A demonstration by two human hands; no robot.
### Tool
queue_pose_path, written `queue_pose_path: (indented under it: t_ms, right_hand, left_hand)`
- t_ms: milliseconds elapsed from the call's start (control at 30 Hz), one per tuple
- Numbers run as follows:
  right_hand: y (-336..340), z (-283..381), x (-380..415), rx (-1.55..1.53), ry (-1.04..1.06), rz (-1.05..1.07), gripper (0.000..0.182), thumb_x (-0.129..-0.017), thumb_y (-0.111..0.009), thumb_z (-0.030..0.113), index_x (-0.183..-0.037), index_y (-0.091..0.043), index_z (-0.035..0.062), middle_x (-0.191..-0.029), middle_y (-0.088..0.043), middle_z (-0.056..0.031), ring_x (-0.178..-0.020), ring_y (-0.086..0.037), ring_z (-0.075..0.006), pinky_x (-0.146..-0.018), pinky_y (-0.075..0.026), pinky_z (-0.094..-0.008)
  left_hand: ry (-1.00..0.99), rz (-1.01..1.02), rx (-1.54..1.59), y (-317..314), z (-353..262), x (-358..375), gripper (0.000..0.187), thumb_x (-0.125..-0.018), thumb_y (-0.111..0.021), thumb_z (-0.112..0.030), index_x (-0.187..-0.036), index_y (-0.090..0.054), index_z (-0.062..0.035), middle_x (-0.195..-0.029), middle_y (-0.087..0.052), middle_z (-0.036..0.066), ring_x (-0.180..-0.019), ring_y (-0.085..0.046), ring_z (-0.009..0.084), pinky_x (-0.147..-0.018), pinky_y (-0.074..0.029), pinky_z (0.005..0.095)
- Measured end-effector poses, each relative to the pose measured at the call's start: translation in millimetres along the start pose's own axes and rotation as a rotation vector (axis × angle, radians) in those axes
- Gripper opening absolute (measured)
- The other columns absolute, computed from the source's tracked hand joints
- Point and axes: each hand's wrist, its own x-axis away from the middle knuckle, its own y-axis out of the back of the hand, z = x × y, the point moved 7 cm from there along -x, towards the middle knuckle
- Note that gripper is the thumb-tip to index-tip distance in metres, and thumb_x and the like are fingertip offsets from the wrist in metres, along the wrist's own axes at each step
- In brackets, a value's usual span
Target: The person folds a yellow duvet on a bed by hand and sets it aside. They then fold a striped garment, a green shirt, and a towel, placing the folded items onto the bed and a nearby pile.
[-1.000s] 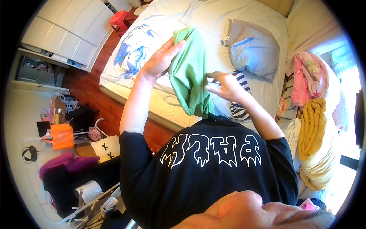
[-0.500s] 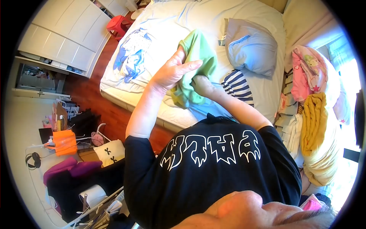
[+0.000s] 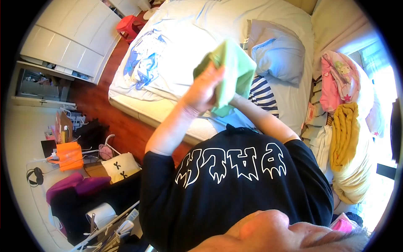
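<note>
Green cloth (image 3: 237, 71), probably light, limp and best held by its edges, above the bed (image 3: 189, 50), grasped by the left hand (image 3: 205, 86); the right hand, hidden behind it, cannot be judged.

Garment was a black T-shirt (image 3: 235, 197); sleeves (image 3: 158, 172) were short, plain; chest lettering (image 3: 231, 166) was white-outlined, with drip-like points on its near edge.

Red stool (image 3: 128, 27) near white cabinet (image 3: 69, 31)

Green cloth (image 3: 238, 69) in left grip (image 3: 205, 89) over bed (image 3: 184, 44)
</note>
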Motion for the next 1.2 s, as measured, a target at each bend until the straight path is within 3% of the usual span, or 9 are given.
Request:
queue_pose_path:
  t_ms: [400, 500, 533, 633, 767, 900, 1033, 1100, 1200]
  right_hand:
    - [31, -29, 48, -0.710, -0.499, -0.117, 0.037, -0.080, -0.059, 0.011, -0.114, -0.056, 0.0002, -0.114, -0.057, -0.0235, -0.110, -0.053, -0.0284, -0.095, -0.041, -0.0358]
    - [52, -26, 46, -0.193, -0.239, 0.014, 0.040, -0.081, -0.059, 0.011, -0.119, -0.054, 0.0012, -0.115, -0.058, -0.0206, -0.109, -0.054, -0.0275, -0.095, -0.041, -0.0355]
    - [52, -13, 46, 0.285, 0.015, 0.118, 0.042, -0.081, -0.058, 0.011, -0.122, -0.052, 0.0019, -0.115, -0.059, -0.0178, -0.108, -0.054, -0.0269, -0.094, -0.041, -0.0355]
    - [87, 11, 50, -0.332, -0.178, -0.081, 0.036, -0.087, -0.053, 0.007, -0.122, -0.051, -0.0003, -0.109, -0.061, -0.0056, -0.100, -0.055, -0.0171, -0.090, -0.043, -0.0294]
    - [169, 48, 62, -0.765, -0.057, -0.594, 0.017, -0.094, -0.048, 0.006, -0.109, -0.054, 0.0027, -0.099, -0.059, -0.0013, -0.093, -0.052, -0.0079, -0.082, -0.042, -0.0217]
    - [191, 84, 82, -0.547, 0.076, -0.646, 0.004, -0.092, -0.052, 0.005, -0.096, -0.051, 0.0063, -0.085, -0.052, 0.0035, -0.080, -0.047, -0.0029, -0.073, -0.039, -0.0188]
    - [118, 27, 110, -0.448, -0.474, 0.023, 0.013, -0.088, -0.060, 0.010, -0.100, -0.055, 0.0068, -0.069, -0.052, 0.0032, -0.056, -0.049, -0.0035, -0.048, -0.039, -0.0195]
    - [77, -1, 124, -0.360, -0.528, 0.278, 0.014, -0.088, -0.060, 0.015, -0.098, -0.057, 0.0055, -0.062, -0.052, 0.0027, -0.048, -0.047, -0.0033, -0.040, -0.036, -0.0199]
    - [84, -1, 113, -0.323, -0.504, 0.210, 0.020, -0.092, -0.055, 0.020, -0.100, -0.058, 0.0018, -0.069, -0.056, -0.0014, -0.053, -0.051, -0.0048, -0.044, -0.039, -0.0177]
  left_hand:
    - [-0.060, -0.285, -0.061, 79, -13, -18, 0.047, -0.097, -0.042, -0.031, -0.135, -0.037, -0.0040, -0.122, -0.052, 0.010, -0.110, -0.051, 0.0180, -0.095, -0.042, 0.0327]
    - [-0.110, -0.333, -0.084, 98, -20, -21, 0.043, -0.098, -0.041, -0.028, -0.133, -0.040, -0.0033, -0.122, -0.052, 0.009, -0.110, -0.051, 0.0180, -0.094, -0.042, 0.0326]
    - [-0.126, -0.359, -0.097, 104, -23, -21, 0.043, -0.098, -0.041, -0.027, -0.133, -0.040, -0.0029, -0.122, -0.052, 0.009, -0.110, -0.051, 0.0180, -0.094, -0.042, 0.0325]
    - [-0.182, -0.401, -0.162, 119, -32, -23, 0.040, -0.098, -0.041, -0.026, -0.131, -0.042, -0.0021, -0.121, -0.053, 0.009, -0.110, -0.051, 0.0178, -0.094, -0.042, 0.0322]
    - [-0.268, -0.398, -0.254, 146, -56, -19, 0.040, -0.098, -0.038, -0.028, -0.129, -0.043, -0.0030, -0.129, -0.049, 0.010, -0.118, -0.047, 0.0215, -0.100, -0.037, 0.0369]
    - [-0.275, -0.578, -0.054, 181, -67, -21, 0.041, -0.095, -0.044, -0.032, -0.125, -0.046, -0.0031, -0.120, -0.054, 0.010, -0.111, -0.051, 0.0239, -0.095, -0.040, 0.0399]
    - [-0.366, -0.517, -0.007, 172, -100, -40, 0.036, -0.096, -0.043, -0.030, -0.119, -0.051, -0.0033, -0.116, -0.057, 0.010, -0.108, -0.053, 0.0229, -0.095, -0.040, 0.0375]
    - [-0.344, -0.408, -0.062, 146, -117, -49, 0.035, -0.098, -0.038, -0.024, -0.121, -0.050, -0.0008, -0.119, -0.057, 0.011, -0.110, -0.053, 0.0231, -0.098, -0.039, 0.0369]
    - [-0.321, -0.368, -0.297, 119, -124, -57, 0.031, -0.095, -0.048, -0.024, -0.117, -0.054, -0.0026, -0.110, -0.061, 0.008, -0.101, -0.057, 0.0173, -0.092, -0.042, 0.0318]
